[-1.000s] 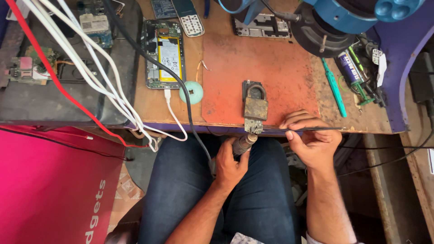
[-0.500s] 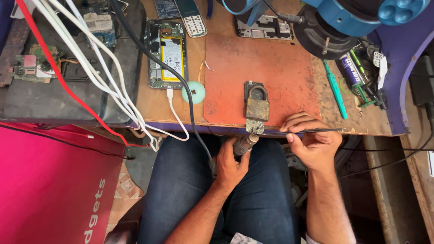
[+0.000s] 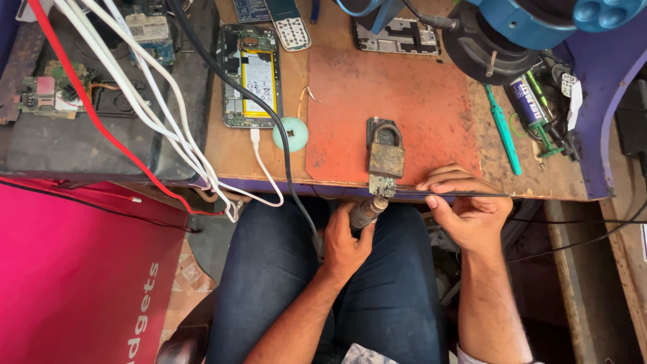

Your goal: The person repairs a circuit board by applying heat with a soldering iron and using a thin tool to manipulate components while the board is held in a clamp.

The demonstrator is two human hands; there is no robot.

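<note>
Left hand: our left hand (image 3: 347, 239) sat below the front edge of the bench, over our lap; its fingers were curled tight round the handle of a soldering iron (image 3: 367, 211), the tip aimed up at the board
Right hand: our right hand (image 3: 465, 209) rested at the front edge of the bench, just right of the board; thumb and forefinger were pinched on a thin dark tool (image 3: 458, 194) that lay level along the edge, its point reaching left to the board
Small circuit board: the small circuit board (image 3: 382, 185) sat at the front edge, clamped under a rusty padlock (image 3: 385, 152) that lay on the orange mat (image 3: 404, 94)
Change: compared with half a second before, both hands had barely shifted; the iron and the thin tool kept meeting at the same spot on the board; we judged the joint was being worked steadily, not begun or ended
Around: an opened phone (image 3: 251, 74) lay toward the far left of the bench, a round mint-green disc (image 3: 290, 134) near the mat's left side, a green pen-like tool (image 3: 502, 128) toward the right edge; white cables (image 3: 155, 114) and a red cable (image 3: 87, 108) trailed off the left
</note>
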